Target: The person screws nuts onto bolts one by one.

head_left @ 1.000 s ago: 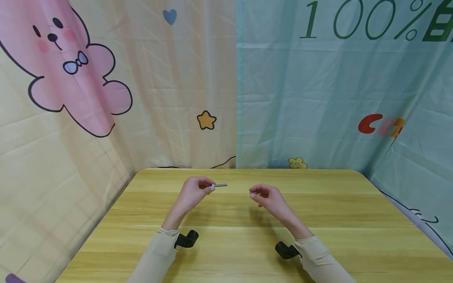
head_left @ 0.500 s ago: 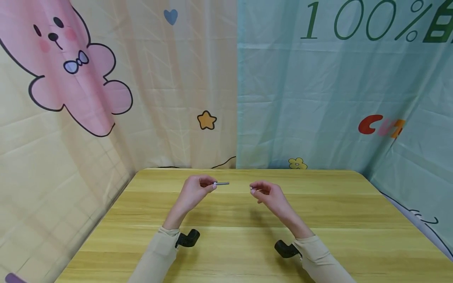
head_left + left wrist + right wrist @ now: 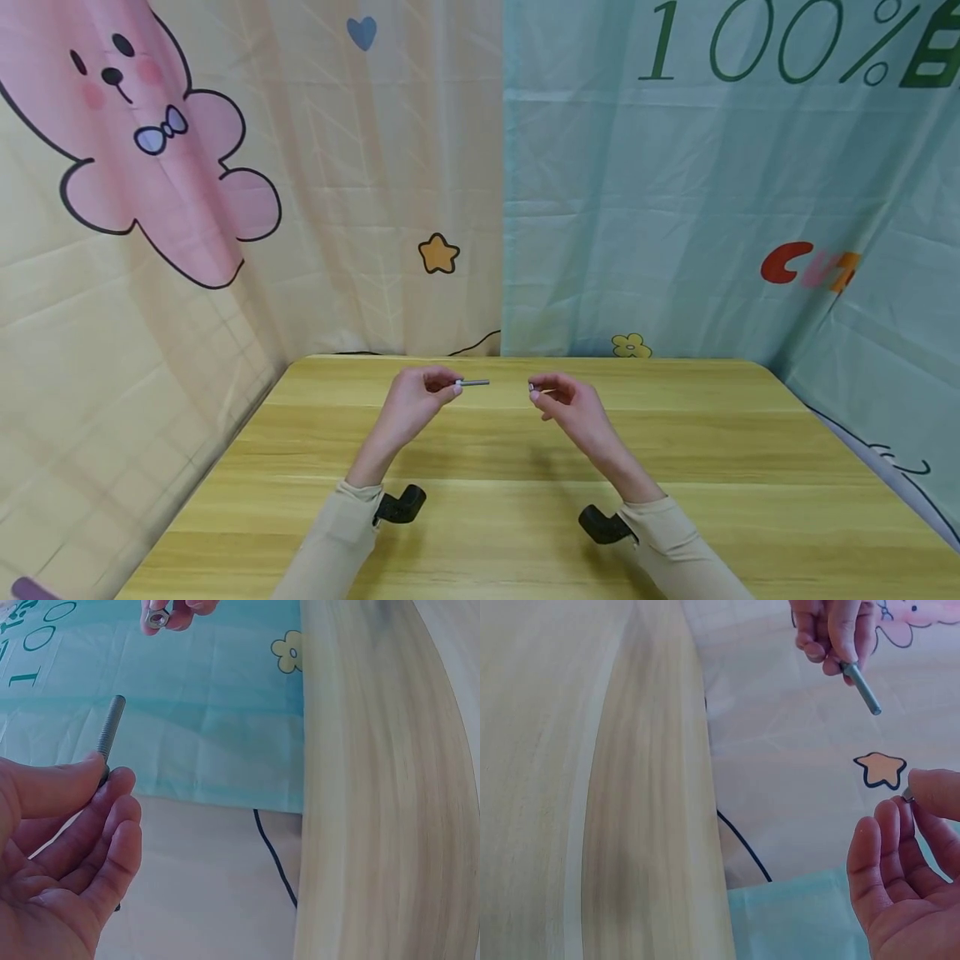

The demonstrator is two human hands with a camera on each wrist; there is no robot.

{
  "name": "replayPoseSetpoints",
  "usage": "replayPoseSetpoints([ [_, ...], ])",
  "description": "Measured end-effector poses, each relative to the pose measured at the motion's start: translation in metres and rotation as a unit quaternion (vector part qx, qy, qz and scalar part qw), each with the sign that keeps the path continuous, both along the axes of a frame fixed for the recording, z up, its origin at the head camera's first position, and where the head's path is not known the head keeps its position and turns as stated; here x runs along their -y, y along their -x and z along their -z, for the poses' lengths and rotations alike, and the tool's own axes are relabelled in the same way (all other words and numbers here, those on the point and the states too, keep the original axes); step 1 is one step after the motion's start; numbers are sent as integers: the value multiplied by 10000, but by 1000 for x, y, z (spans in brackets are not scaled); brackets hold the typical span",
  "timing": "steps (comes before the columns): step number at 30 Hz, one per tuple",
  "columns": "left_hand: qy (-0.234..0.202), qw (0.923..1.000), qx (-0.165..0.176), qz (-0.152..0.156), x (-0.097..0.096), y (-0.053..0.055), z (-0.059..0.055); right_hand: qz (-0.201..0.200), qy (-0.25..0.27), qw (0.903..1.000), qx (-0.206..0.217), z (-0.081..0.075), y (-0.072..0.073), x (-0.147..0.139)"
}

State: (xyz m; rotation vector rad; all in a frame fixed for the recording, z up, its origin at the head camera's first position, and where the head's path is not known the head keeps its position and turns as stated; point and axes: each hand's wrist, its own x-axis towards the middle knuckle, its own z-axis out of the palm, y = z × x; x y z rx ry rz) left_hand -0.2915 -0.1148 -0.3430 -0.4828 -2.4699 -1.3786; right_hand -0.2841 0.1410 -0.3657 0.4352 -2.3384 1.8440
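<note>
My left hand [image 3: 411,406] pinches a grey metal bolt [image 3: 112,729] by its head, between thumb and fingertips. The threaded shank points toward the right hand, and the bolt's head is mostly hidden by the fingers. Opposite it, my right hand [image 3: 573,410] pinches a small metal nut [image 3: 157,619] between thumb and fingertip, its hole facing the bolt in the left wrist view. In the right wrist view only a sliver of the nut [image 3: 907,794] shows. A short gap separates bolt tip and nut, and both hands are held above the table.
A wooden table [image 3: 480,533] spreads beneath both hands. Printed curtains [image 3: 637,192] hang behind it and along both sides. Each wrist carries a black camera mount [image 3: 401,504] under a beige sleeve [image 3: 330,542].
Both hands have risen slightly in the head view, away from me. The left hand with the bolt has shifted a little right, narrowing the gap to the nut.
</note>
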Motion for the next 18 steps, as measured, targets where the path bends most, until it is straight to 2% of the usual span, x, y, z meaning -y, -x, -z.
replayPoseSetpoints([
  [7, -87, 9997, -179, 144, -2, 0, -1, -165, 190, 9996, -111, -2, 2, 1],
  [18, -203, 9992, -191, 275, -9, -3, -2, -224, 374, 9989, -178, -5, -1, 6],
])
